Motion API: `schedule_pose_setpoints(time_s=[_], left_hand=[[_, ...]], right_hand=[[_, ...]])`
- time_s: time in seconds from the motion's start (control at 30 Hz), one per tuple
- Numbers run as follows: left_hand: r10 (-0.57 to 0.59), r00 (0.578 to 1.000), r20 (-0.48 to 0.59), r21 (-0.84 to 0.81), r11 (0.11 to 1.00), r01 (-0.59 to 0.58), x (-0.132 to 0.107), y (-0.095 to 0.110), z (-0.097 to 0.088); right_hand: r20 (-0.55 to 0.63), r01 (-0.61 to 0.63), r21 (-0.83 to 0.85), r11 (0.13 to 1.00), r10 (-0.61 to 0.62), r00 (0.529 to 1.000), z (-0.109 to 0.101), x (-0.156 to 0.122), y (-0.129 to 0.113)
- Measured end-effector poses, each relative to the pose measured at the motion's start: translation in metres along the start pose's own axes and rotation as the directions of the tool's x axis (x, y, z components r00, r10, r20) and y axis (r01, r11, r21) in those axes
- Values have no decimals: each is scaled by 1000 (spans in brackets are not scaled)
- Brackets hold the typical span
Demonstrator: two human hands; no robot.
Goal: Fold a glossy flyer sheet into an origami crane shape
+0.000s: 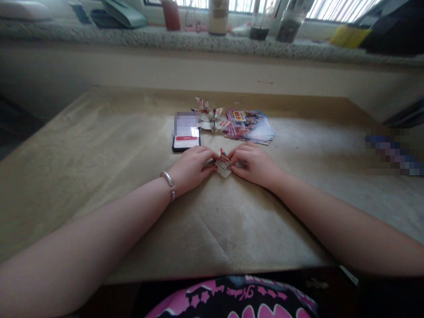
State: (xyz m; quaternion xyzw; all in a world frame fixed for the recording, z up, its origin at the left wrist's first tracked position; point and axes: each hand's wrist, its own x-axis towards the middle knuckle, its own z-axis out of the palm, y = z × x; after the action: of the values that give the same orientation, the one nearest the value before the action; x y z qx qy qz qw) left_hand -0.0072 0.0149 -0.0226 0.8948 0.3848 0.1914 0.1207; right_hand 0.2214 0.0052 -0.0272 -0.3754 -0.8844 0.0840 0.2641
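Between my two hands is a small folded piece of printed paper (223,168), white with some red at its top. My left hand (193,167), with a silver bracelet (167,178) at the wrist, pinches the paper's left side between thumb and fingers. On the other side, the fingers of my right hand (253,163) are closed on its right edge. Just beyond lie several folded paper shapes (213,123) made of similar printed paper. A phone (186,140) with a lit screen rests beyond my left hand. Right of the folded shapes is a stack of colourful printed sheets (251,126).
A tan cloth covers the table (115,137). Behind it runs a speckled stone windowsill (132,37) with several jars, a red container (171,15) and a yellow object (350,35). A blurred-out flat item (394,152) lies at the right edge.
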Motion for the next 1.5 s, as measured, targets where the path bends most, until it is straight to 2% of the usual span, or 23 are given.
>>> schedule_pose_setpoints(time_s=[0.13, 0.23, 0.5, 0.77, 0.93, 1.07, 1.5], left_hand=[[-33, 998, -52, -47, 998, 31, 3, -2, 2], [-43, 995, -85, -65, 997, 37, 4, -4, 4], [-39, 997, -72, -17, 999, 38, 6, -4, 5], [86, 995, -57, 60, 995, -83, 4, -6, 6], [151, 986, -72, 71, 987, -146, 3, -10, 6], [203, 977, -65, 94, 976, -197, 3, -9, 4], [251, 968, -10, 109, 962, -249, 0, -6, -2]], right_hand=[[-32, -59, -54, 997, 57, 998, 3, 2, 0], [-59, -79, -19, 997, 78, 995, 6, 4, 3], [-102, -82, 86, 993, 91, 991, 9, 7, 4], [-31, 37, 87, 996, -35, 999, 3, 4, 11], [-10, 44, 9, 999, -44, 999, 2, 2, 10], [-5, 79, 13, 997, -79, 997, 1, 2, 8], [59, 168, -34, 985, -166, 984, -5, 2, 3]])
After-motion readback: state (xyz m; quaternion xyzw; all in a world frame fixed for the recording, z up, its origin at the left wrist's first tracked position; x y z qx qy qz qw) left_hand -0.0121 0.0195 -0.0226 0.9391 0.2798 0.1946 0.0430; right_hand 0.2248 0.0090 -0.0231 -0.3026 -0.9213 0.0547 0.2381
